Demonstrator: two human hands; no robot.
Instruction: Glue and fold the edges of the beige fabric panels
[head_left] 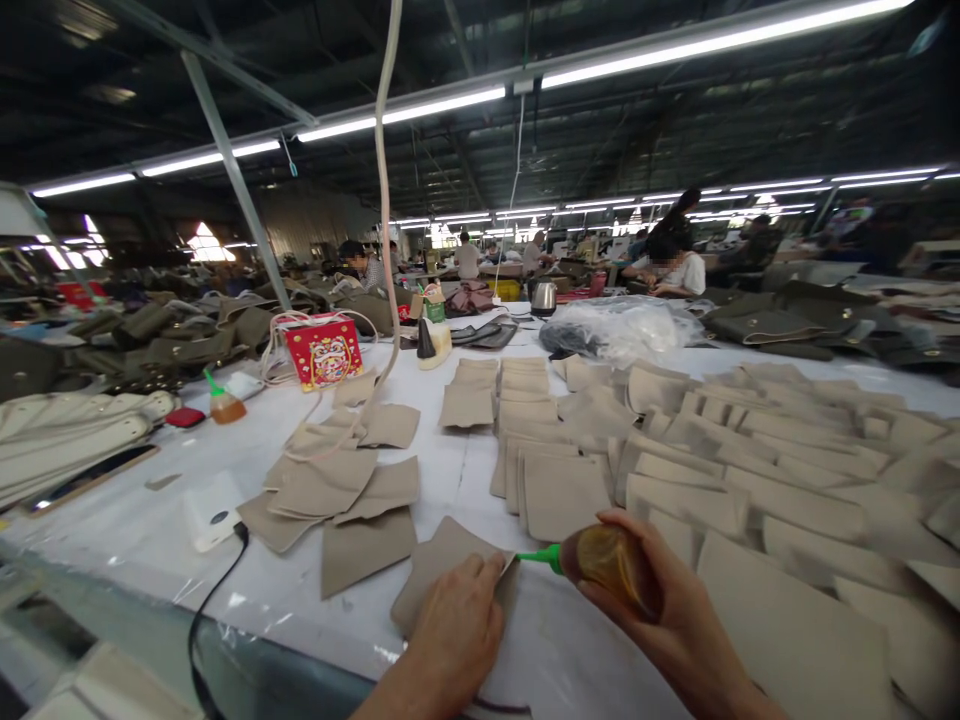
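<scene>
Two glue bottles; one red box; one kettle.

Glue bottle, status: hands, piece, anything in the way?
Left hand flat on the tan piece. Right hand gripping the glue bottle, green nozzle at the piece's edge. Cut pieces spread close on the right, none between the hands.

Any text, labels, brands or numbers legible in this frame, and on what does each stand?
No text can be read anywhere.
On the red box: ornate printed front, any characters too blurred.
On the green and white carton: print too small.
On the squeeze bottle in the right hand: no label visible.
</scene>
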